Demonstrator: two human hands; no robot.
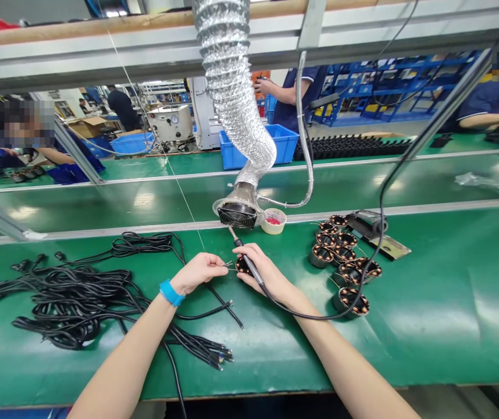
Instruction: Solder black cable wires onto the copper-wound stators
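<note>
My left hand [201, 272], with a blue band at the wrist, pinches thin wire ends beside a round copper-wound motor part [243, 265]. Around a soldering iron [252, 266] the fingers of my right hand [266, 272] are closed, and they also rest against that part. The iron's tip points up and away, under the black fan of the silver duct. Black cables [88, 302] lie in a tangled pile at the left, and a bundle of stripped cable ends [206, 346] reaches toward the middle.
Several more wound parts [349, 270] stand at the right near a metal tape holder [378, 233]. A tape roll [273, 221] sits by the duct [236, 87]. The iron's cord crosses my right forearm. Blue bins [281, 142] and other people are beyond the green bench [450, 302].
</note>
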